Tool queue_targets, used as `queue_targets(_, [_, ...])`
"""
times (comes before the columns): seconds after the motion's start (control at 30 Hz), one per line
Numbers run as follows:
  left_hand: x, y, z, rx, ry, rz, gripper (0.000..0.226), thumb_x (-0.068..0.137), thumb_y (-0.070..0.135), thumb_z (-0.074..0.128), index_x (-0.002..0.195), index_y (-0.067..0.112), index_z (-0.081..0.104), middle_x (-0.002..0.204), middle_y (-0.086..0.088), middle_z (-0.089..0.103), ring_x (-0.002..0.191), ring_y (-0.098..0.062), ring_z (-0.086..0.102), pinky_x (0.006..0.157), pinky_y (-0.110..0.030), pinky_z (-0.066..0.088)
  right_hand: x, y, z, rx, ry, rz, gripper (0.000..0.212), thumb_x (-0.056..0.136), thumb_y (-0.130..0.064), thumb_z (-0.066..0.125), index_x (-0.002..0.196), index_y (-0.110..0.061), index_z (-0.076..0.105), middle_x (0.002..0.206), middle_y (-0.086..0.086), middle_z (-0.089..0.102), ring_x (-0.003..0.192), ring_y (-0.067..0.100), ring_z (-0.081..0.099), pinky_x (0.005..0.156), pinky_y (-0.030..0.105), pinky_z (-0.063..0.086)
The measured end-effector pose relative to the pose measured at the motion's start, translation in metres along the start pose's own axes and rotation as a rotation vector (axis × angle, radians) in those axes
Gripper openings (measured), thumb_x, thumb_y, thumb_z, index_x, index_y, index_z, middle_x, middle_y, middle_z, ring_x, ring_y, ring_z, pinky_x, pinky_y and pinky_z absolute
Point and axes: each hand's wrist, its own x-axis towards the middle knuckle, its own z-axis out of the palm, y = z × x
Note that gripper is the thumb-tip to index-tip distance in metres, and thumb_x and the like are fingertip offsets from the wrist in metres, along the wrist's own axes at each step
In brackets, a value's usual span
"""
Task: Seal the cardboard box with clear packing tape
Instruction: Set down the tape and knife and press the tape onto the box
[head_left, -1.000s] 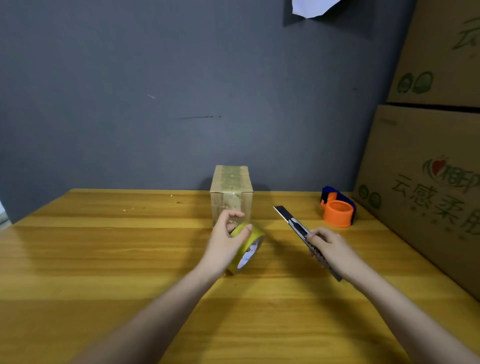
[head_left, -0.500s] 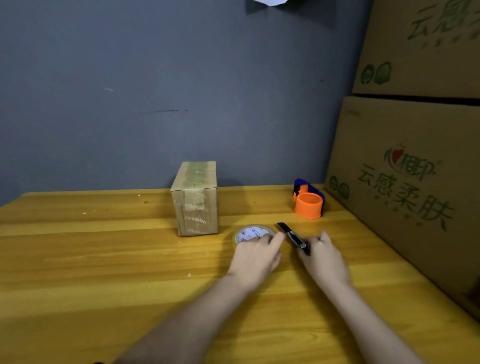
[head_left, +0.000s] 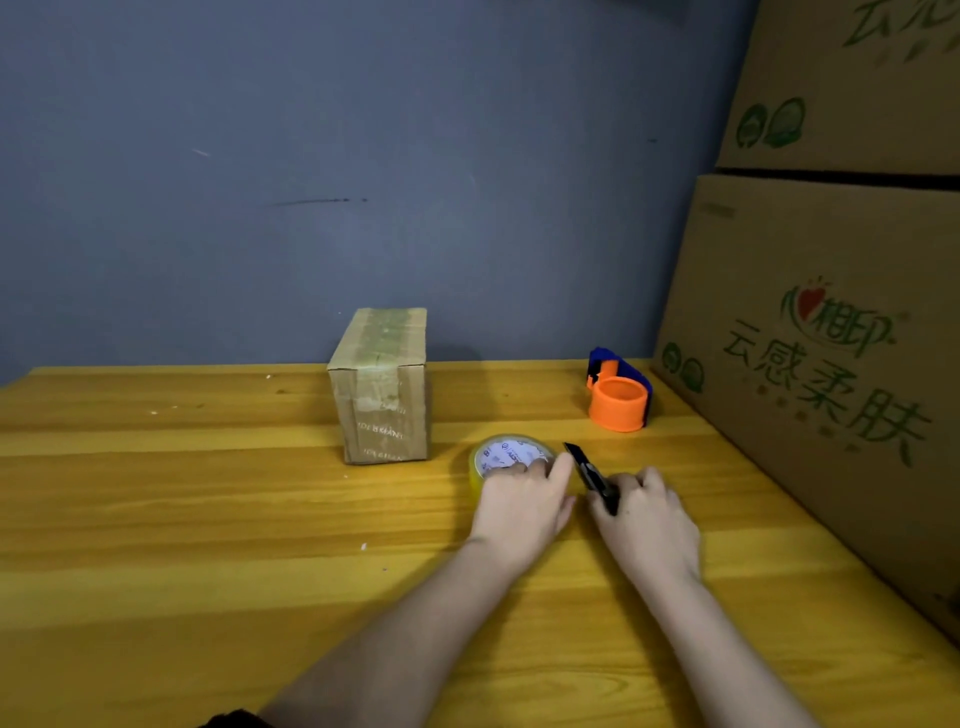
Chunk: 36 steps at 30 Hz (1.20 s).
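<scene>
A person's left hand presses flat on the tape roll, right hand gripping a utility knife, with the taped cardboard box up-left, nearer the left.

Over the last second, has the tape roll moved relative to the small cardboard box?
Yes. The tape roll went from upright in front of the small cardboard box to flat at its right.

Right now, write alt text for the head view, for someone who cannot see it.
Two bare hands rest on a wooden table: the left hand on a flat roll of clear tape, the right hand on a black utility knife. Behind stand a small taped cardboard box and an orange tape dispenser.
</scene>
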Motion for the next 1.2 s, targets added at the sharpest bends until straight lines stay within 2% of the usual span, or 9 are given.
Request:
queue_targets(0.17, [-0.012, -0.003, -0.009, -0.1, 0.059, -0.002, 0.044, 0.072, 0.05, 0.058, 0.106, 0.022, 0.057, 0.086, 0.001, 0.064, 0.075, -0.017, 0.064, 0.066, -0.029, 0.048, 0.0, 0.004, -0.005, 0.098, -0.004, 0.015, 0.038, 0.09, -0.044, 0.049, 0.121, -0.023, 0.059, 0.12, 0.007, 0.052, 0.113, 0.029, 0.053, 0.085, 0.038, 0.046])
queue_targets(0.3, [-0.027, -0.029, -0.033, -0.158, 0.19, 0.016, 0.042, 0.079, 0.047, 0.047, 0.113, 0.023, 0.052, 0.109, -0.002, 0.061, 0.101, -0.019, 0.058, 0.096, -0.037, 0.032, -0.004, -0.006, -0.024, 0.315, 0.251, -0.197, 0.016, 0.089, -0.027, 0.056, 0.103, -0.023, 0.062, 0.099, -0.003, 0.058, 0.091, 0.022, 0.058, 0.066, 0.03, 0.041])
queue_targets(0.4, [-0.031, -0.068, -0.049, -0.164, 0.232, -0.047, 0.038, 0.081, 0.041, 0.045, 0.113, 0.022, 0.054, 0.116, -0.002, 0.061, 0.112, -0.018, 0.055, 0.106, -0.042, 0.035, -0.007, -0.042, -0.034, 0.53, 0.218, -0.26, 0.005, 0.09, -0.027, 0.057, 0.09, -0.026, 0.063, 0.087, -0.007, 0.065, 0.076, 0.015, 0.059, 0.063, 0.033, 0.046])
queue_targets(0.5, [-0.034, -0.116, -0.061, -0.19, 0.237, -0.161, 0.037, 0.084, 0.035, 0.043, 0.116, 0.021, 0.054, 0.125, -0.002, 0.057, 0.121, -0.019, 0.05, 0.111, -0.04, 0.026, -0.008, -0.094, -0.034, 0.768, 0.008, -0.305, 0.008, 0.09, -0.026, 0.058, 0.084, -0.024, 0.064, 0.072, -0.005, 0.067, 0.067, 0.017, 0.063, 0.062, 0.033, 0.049])
queue_targets(0.57, [-0.035, -0.145, -0.066, -0.199, 0.221, -0.23, 0.041, 0.084, 0.034, 0.04, 0.122, 0.021, 0.051, 0.131, 0.0, 0.054, 0.126, -0.017, 0.045, 0.113, -0.036, 0.019, -0.009, -0.131, -0.031, 0.956, -0.252, -0.255, 0.011, 0.092, -0.022, 0.056, 0.089, -0.015, 0.064, 0.065, -0.002, 0.064, 0.054, 0.015, 0.057, 0.047, 0.021, 0.044])
queue_targets(0.67, [-0.037, -0.179, -0.069, -0.274, 0.138, -0.352, 0.052, 0.084, 0.034, 0.038, 0.134, 0.021, 0.043, 0.142, 0.002, 0.046, 0.137, -0.014, 0.035, 0.117, -0.035, 0.013, -0.014, -0.179, -0.025, 1.18, -0.651, -0.047, 0.016, 0.093, -0.031, 0.054, 0.097, -0.016, 0.057, 0.068, 0.001, 0.062, 0.044, 0.008, 0.052, 0.035, 0.016, 0.028])
queue_targets(0.77, [-0.032, -0.199, -0.069, -0.39, 0.021, -0.417, 0.057, 0.086, 0.019, 0.046, 0.142, 0.023, 0.034, 0.151, 0.004, 0.035, 0.144, -0.012, 0.021, 0.12, -0.036, 0.007, -0.013, -0.206, -0.012, 1.256, -0.787, 0.144, 0.025, 0.087, -0.048, 0.056, 0.097, -0.025, 0.058, 0.071, -0.004, 0.063, 0.044, 0.006, 0.055, 0.04, 0.018, 0.024])
queue_targets(0.97, [-0.01, -0.216, -0.071, -0.551, -0.141, -0.366, 0.055, 0.09, 0.015, 0.04, 0.143, 0.027, 0.032, 0.155, 0.007, 0.029, 0.146, -0.013, 0.015, 0.121, -0.038, 0.011, -0.01, -0.231, -0.005, 1.456, -0.606, 0.369, 0.026, 0.086, -0.042, 0.062, 0.074, -0.019, 0.063, 0.066, -0.005, 0.062, 0.046, 0.005, 0.049, 0.037, 0.015, 0.023])
queue_targets(1.2, [-0.006, -0.221, -0.066, -0.618, -0.237, -0.363, 0.049, 0.093, 0.025, 0.026, 0.14, 0.028, 0.039, 0.153, 0.006, 0.033, 0.144, -0.013, 0.019, 0.12, -0.039, 0.016, -0.011, -0.223, -0.005, 1.449, -0.39, 0.19, 0.023, 0.089, -0.026, 0.061, 0.068, -0.018, 0.06, 0.052, -0.011, 0.046, 0.047, 0.006, 0.035, 0.041, 0.016, 0.025])
